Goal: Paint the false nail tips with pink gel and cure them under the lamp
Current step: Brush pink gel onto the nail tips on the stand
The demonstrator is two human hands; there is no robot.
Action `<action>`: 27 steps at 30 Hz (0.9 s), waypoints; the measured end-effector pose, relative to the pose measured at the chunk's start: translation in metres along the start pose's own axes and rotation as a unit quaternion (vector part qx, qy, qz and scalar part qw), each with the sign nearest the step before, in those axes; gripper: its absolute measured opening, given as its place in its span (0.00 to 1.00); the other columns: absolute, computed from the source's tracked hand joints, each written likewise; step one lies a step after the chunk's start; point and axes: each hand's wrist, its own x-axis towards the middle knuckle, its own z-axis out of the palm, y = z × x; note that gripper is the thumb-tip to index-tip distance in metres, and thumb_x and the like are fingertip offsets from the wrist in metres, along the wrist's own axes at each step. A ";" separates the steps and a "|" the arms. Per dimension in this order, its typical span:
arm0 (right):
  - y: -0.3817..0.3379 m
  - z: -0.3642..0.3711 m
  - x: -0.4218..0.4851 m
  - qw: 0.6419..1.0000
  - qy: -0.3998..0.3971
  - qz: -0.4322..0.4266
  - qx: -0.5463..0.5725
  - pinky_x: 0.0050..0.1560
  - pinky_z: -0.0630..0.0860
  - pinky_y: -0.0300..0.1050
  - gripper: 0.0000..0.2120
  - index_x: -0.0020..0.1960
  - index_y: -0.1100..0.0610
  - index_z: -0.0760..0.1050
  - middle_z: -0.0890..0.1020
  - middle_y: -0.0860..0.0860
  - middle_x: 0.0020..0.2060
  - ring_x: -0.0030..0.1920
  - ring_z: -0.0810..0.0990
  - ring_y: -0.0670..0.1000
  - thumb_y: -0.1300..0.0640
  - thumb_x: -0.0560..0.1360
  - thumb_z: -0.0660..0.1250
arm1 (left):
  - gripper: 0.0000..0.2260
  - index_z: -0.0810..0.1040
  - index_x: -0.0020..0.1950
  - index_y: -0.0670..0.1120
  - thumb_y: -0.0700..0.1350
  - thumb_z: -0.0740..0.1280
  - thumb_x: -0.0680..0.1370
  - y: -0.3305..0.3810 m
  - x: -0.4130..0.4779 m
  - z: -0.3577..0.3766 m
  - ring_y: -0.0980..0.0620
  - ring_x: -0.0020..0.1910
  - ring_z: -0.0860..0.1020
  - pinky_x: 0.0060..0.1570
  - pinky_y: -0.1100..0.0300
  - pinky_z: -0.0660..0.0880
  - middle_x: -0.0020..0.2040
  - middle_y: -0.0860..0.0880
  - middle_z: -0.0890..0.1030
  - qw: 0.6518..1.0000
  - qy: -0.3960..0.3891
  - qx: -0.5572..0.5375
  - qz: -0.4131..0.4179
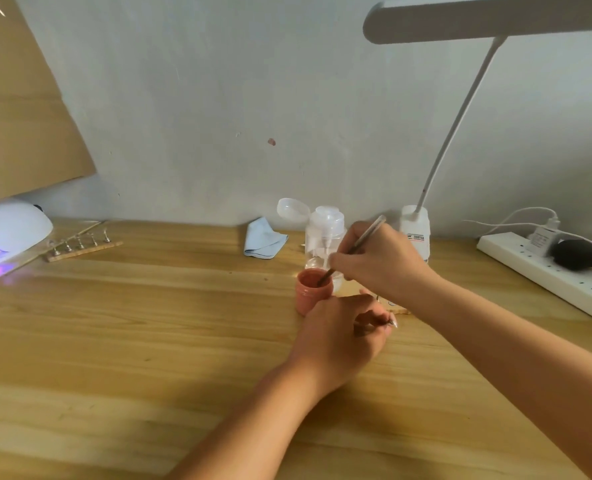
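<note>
Right now the brush [370, 231] lies on a slant. Its long axis runs from the pale handle end, high and to the far right, down to the near left, where the bristle end dips into the open pink jar [308, 296]. The right hand [381, 261] pinches the brush partway along its shaft, fingers curled around it. The back of the hand faces up and the forearm reaches in from the near right.

The left hand [339, 337] sits just near and right of the jar, with its forearm coming up from the near edge of the desk [131, 341]. Its fingers are curled tight around a thin dark stick [374, 322] that points right. A pale false nail tip [393, 322] sits on the stick's end. Whether this hand touches the jar cannot be told.

The jar stands upright on the desk and holds pink gel. Just behind it stands a clear pump bottle [324, 233] with its flip lid [292, 209] swung open to the left. A blue cloth [263, 239] lies left of the bottle.

At the far left the curing lamp [10, 230] glows purple inside. A wooden strip [83, 245] of small upright holders lies beside it. A white desk lamp [415, 230] stands far right, and a power strip [547, 271] lies beyond it.
</note>
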 end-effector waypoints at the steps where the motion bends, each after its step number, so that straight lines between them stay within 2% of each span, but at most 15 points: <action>1: 0.000 -0.004 -0.004 0.999 0.024 -0.002 0.041 0.30 0.70 0.39 0.04 0.38 0.52 0.77 0.83 0.49 0.31 0.32 0.78 0.45 0.54 0.71 0.70 | 0.05 0.81 0.44 0.56 0.45 0.70 0.76 0.000 0.000 0.000 0.69 0.39 0.78 0.42 0.79 0.66 0.35 0.65 0.79 1.000 -0.001 0.004 0.000; 3: 0.004 -0.013 -0.018 0.987 0.063 -0.003 0.147 0.28 0.70 0.35 0.02 0.42 0.54 0.76 0.84 0.48 0.30 0.28 0.75 0.41 0.56 0.73 0.68 | 0.06 0.81 0.45 0.58 0.45 0.70 0.75 -0.001 0.000 0.002 0.66 0.39 0.79 0.44 0.72 0.72 0.37 0.63 0.81 1.000 0.002 -0.003 -0.005; 5: 0.013 -0.024 -0.039 0.959 0.071 0.009 0.273 0.32 0.72 0.34 0.02 0.47 0.56 0.76 0.85 0.48 0.34 0.31 0.76 0.41 0.58 0.76 0.65 | 0.09 0.79 0.43 0.61 0.45 0.70 0.75 -0.003 0.001 0.003 0.66 0.38 0.78 0.44 0.70 0.72 0.40 0.62 0.83 1.000 0.012 -0.009 -0.014; 8: 0.036 -0.030 -0.075 0.923 0.077 0.051 0.374 0.40 0.75 0.41 0.06 0.52 0.60 0.78 0.87 0.52 0.39 0.37 0.79 0.48 0.58 0.79 0.65 | 0.12 0.77 0.38 0.62 0.44 0.71 0.74 -0.008 0.003 0.004 0.67 0.36 0.77 0.39 0.72 0.68 0.41 0.63 0.83 1.000 0.022 -0.014 -0.011; 10: 0.052 -0.028 -0.095 0.910 0.094 0.083 0.395 0.39 0.72 0.44 0.06 0.49 0.63 0.76 0.84 0.52 0.36 0.35 0.76 0.51 0.59 0.78 0.66 | 0.13 0.78 0.38 0.60 0.41 0.73 0.74 -0.010 0.005 0.006 0.65 0.39 0.80 0.39 0.70 0.69 0.39 0.61 0.83 0.999 0.021 -0.047 -0.002; 13: 0.065 -0.025 -0.105 0.897 0.118 0.108 0.412 0.35 0.68 0.43 0.04 0.46 0.62 0.74 0.77 0.53 0.29 0.31 0.70 0.51 0.62 0.78 0.66 | 0.12 0.80 0.41 0.57 0.38 0.73 0.75 -0.010 0.005 0.008 0.60 0.43 0.83 0.41 0.69 0.70 0.39 0.60 0.82 0.995 0.021 -0.094 -0.003; 16: 0.068 -0.023 -0.106 0.899 0.113 0.093 0.413 0.37 0.74 0.44 0.03 0.46 0.63 0.74 0.80 0.55 0.30 0.31 0.75 0.52 0.63 0.78 0.64 | 0.13 0.79 0.41 0.56 0.37 0.73 0.75 -0.011 0.005 0.008 0.59 0.44 0.83 0.40 0.71 0.69 0.40 0.58 0.83 0.994 0.020 -0.106 -0.004; 19: 0.069 -0.019 -0.106 0.901 0.094 0.090 0.414 0.41 0.78 0.47 0.05 0.47 0.66 0.73 0.85 0.58 0.35 0.33 0.80 0.52 0.63 0.79 0.64 | 0.12 0.79 0.42 0.55 0.38 0.74 0.74 -0.011 0.004 0.008 0.60 0.46 0.84 0.47 0.70 0.73 0.45 0.57 0.84 0.994 0.025 -0.105 0.000; 23: 0.072 -0.017 -0.103 0.900 0.101 0.095 0.413 0.38 0.79 0.44 0.06 0.45 0.66 0.72 0.85 0.59 0.35 0.33 0.81 0.51 0.64 0.78 0.65 | 0.09 0.81 0.42 0.52 0.38 0.75 0.73 -0.011 0.004 0.007 0.61 0.47 0.84 0.41 0.75 0.68 0.45 0.60 0.83 0.994 0.024 -0.105 -0.006; 27: 0.074 -0.014 -0.102 0.903 0.092 0.083 0.412 0.35 0.78 0.40 0.06 0.43 0.64 0.72 0.85 0.59 0.35 0.32 0.79 0.50 0.64 0.78 0.65 | 0.12 0.80 0.41 0.55 0.37 0.76 0.72 -0.010 0.004 0.006 0.64 0.45 0.83 0.39 0.77 0.67 0.43 0.67 0.80 0.994 0.023 -0.102 -0.009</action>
